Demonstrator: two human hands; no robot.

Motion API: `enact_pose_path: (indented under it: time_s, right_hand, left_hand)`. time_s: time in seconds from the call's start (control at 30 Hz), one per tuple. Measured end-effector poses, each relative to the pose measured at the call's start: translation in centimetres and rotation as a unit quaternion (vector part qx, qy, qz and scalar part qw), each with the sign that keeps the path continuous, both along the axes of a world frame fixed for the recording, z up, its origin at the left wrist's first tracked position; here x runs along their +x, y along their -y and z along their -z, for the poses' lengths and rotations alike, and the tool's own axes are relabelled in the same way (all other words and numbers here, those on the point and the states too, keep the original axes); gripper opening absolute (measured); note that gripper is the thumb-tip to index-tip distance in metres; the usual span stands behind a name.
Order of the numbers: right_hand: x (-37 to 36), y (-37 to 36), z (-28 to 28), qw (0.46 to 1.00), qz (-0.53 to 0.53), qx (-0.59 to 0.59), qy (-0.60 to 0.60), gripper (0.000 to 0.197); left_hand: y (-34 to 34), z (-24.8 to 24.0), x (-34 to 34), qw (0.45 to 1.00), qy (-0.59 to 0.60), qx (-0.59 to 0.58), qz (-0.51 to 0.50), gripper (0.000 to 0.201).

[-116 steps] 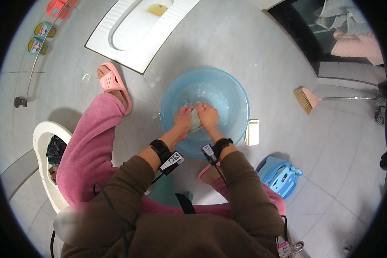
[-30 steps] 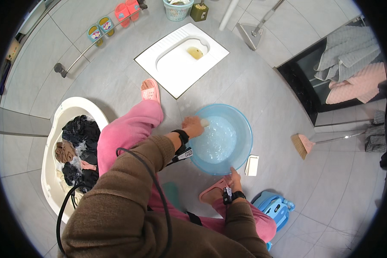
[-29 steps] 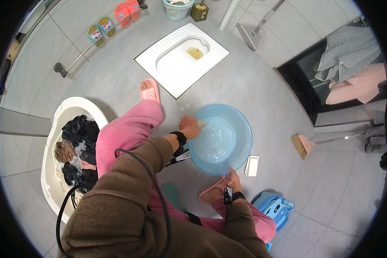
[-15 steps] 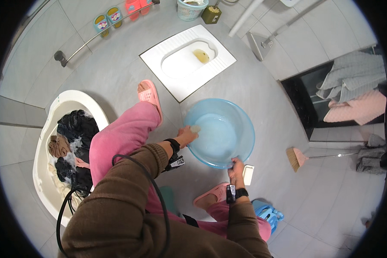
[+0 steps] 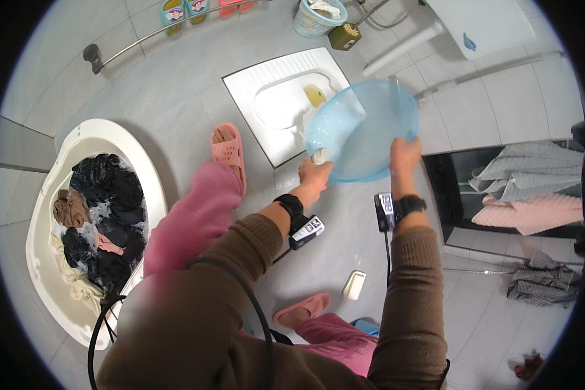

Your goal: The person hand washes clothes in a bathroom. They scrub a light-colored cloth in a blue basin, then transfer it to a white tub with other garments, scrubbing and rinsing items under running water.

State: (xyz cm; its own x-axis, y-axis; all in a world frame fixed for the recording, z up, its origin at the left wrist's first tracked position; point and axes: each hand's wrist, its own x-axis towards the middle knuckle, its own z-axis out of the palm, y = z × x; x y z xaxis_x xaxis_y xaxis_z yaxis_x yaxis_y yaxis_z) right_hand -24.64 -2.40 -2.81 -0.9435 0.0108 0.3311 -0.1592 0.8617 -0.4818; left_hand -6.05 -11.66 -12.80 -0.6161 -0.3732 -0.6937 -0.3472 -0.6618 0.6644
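Observation:
A translucent blue basin (image 5: 380, 133) is tipped up over the white squat toilet (image 5: 276, 144). Cloudy water runs from its lowered left side into the toilet. With closed fingers, my left hand (image 5: 314, 179) grips the basin's near left rim. A small pale lump (image 5: 320, 156) sits at those fingertips; it resembles a piece of soap, but its kind is unclear. My right hand (image 5: 405, 158) is closed on the rim at the right, with its fingertips partly hidden and a little blurred. On the floor lies a cream soap dish (image 5: 354, 285), apart from both hands.
At left stands a white tub (image 5: 153, 195) of soaking dark, brown and cream clothes (image 5: 107, 188). A lidless waste bin (image 5: 312, 23) and a green box (image 5: 344, 37) stand beyond the toilet. Towels (image 5: 533, 169) hang at right. A black cable (image 5: 257, 305) crosses my left arm.
The basin has left the floor, moving forward and right, and has tilted left so its water pours out. Both hands moved with it. My view has shifted.

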Motion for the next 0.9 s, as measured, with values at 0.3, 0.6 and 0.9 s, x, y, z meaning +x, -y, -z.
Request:
enact_pose_path:
  time_s: [0.3, 0.6, 0.9]
  right_hand:
    - [0.6, 11.6, -10.7, 0.955, -0.115, 0.185, -0.202, 0.057]
    - [2.4, 9.0, -15.1, 0.949, -0.122, 0.121, -0.263, 0.057]
    - [3.5, -4.3, -11.8, 0.974, 0.087, -0.186, -0.097, 0.047]
  left_hand:
    - [-0.7, -1.3, -1.0, 0.998, 0.015, 0.06, 0.014, 0.055]
    - [-1.4, -3.8, -0.1, 0.997, 0.004, 0.073, 0.024, 0.057]
    - [-2.2, -8.2, 0.9, 0.994, -0.031, 0.105, -0.012, 0.06]
